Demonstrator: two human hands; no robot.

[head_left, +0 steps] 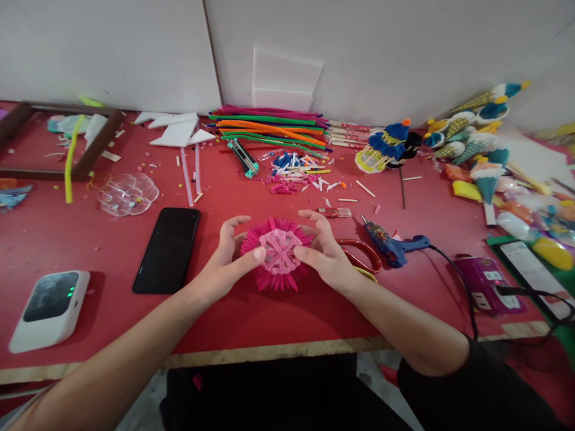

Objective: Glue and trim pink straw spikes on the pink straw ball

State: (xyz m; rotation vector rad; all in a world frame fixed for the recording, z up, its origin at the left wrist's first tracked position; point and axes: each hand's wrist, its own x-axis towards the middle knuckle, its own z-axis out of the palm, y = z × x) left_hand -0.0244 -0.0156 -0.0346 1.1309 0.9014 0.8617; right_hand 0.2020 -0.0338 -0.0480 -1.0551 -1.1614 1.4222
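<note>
A round pink spiky ball made of short straw pieces [278, 254] rests on the red table [251, 311] in front of me. My left hand [229, 254] cups its left side, thumb pressed on the pale pink centre, fingers curled over the top. My right hand [326, 251] grips its right side the same way, thumb on the centre. Both hands are closed on the ball.
A black phone [167, 249] lies left of the ball, a white device [49, 308] further left. Red scissors [359, 254] and a blue glue gun [393, 245] lie to the right, with a purple power strip [487, 284]. Cut straw bits [296, 170], long coloured straws [269, 129], a cutter [243, 158] and finished ornaments [471, 143] sit behind.
</note>
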